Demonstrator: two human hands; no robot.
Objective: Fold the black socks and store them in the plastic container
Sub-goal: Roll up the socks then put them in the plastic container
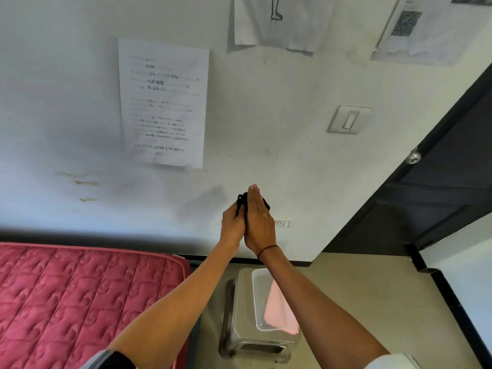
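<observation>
Both arms are stretched out in front of the wall, well above the container. My left hand [233, 226] and my right hand [259, 222] are pressed together around the black socks [241, 200]. Only a small bunch of sock shows above the left fingers, and a sliver shows past the right hand's edge. The right fingers are straight and flat against the socks, while the left fingers curl round them. Below my forearms, a clear plastic container [259, 302] sits on a grey stool [241, 315]. A pink lid [279, 310] leans inside the container.
A red quilted mattress [80, 296] fills the lower left. The white wall ahead carries taped paper sheets [163, 102], a light switch [347, 119] and a socket [283, 223]. A dark door [439, 195] stands at the right over a beige floor.
</observation>
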